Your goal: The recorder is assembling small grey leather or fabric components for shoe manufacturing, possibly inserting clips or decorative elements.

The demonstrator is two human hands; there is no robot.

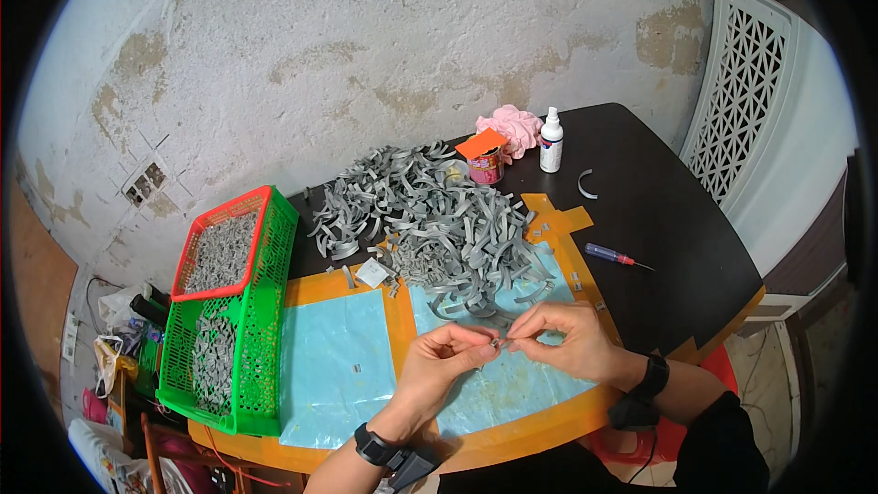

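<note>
Over the light blue sheet (pixel 476 393), my left hand (pixel 437 364) and my right hand (pixel 569 340) meet with thumbs and fingers pinched. A small grey piece (pixel 496 343) shows at the left fingertips, too small to make out its kind. Whatever the right fingertips pinch is mostly hidden by the fingers. Just beyond both hands lies a large heap of curved grey strips (pixel 471 238), with small grey pieces (pixel 416 265) mixed in at its near left side. Both wrists wear black bands.
At left, a red basket (pixel 267 220) of small grey pieces rests on a green basket (pixel 245 357) holding more. A screwdriver (pixel 608 254), a single curved strip (pixel 582 185), a white spray bottle (pixel 551 144), a tin (pixel 485 166) and pink cloth (pixel 510 128) are on the dark table (pixel 677 220).
</note>
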